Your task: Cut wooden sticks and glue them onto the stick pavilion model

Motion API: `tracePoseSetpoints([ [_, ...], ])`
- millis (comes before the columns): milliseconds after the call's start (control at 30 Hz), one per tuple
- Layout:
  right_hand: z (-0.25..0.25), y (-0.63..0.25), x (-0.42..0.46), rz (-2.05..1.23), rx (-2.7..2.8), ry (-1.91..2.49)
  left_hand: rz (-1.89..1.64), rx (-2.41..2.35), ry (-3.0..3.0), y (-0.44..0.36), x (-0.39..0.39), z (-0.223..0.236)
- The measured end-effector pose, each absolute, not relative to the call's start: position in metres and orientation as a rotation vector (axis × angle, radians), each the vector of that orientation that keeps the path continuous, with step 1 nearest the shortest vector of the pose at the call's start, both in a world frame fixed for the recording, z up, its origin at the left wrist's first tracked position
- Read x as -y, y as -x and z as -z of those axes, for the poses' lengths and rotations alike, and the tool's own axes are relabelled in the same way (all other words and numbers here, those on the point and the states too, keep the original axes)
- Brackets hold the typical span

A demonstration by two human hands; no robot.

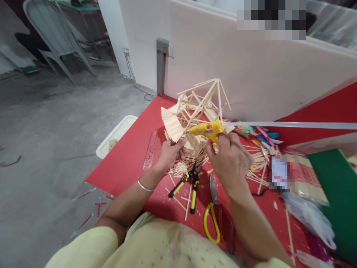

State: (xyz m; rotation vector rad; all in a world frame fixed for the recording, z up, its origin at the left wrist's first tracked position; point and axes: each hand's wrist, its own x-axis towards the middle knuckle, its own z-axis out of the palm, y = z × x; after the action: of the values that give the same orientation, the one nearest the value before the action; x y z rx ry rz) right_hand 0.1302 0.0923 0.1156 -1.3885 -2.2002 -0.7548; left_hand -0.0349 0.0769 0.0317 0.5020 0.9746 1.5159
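Pale-yellow shirt point(167, 242) nearest, bottom edge. Right hand point(232, 160) wrapped round handle of yellow hot-glue gun point(205, 129), barrel above the fist, nozzle toward left hand point(170, 152); clear glue stick point(279, 124) out the back. Left thumb and fingers pinched on near end of ridged wooden-stick panel point(170, 123), which extends beyond fingertips; nozzle just beside. Stick framework point(216, 85) behind, over red table point(119, 171).

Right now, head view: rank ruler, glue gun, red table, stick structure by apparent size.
1. Red table
2. Stick structure
Unranked: glue gun and ruler; similar lengths, and the right hand hides part of the gun.
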Motion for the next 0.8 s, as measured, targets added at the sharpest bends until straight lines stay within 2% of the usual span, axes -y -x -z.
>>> tracePoseSetpoints([
  [800,-0.1126,-0.1318,-0.0942,0.776,2.183,1.365,-1.564,-1.02,-0.498,0.031,-0.0781,-0.0286],
])
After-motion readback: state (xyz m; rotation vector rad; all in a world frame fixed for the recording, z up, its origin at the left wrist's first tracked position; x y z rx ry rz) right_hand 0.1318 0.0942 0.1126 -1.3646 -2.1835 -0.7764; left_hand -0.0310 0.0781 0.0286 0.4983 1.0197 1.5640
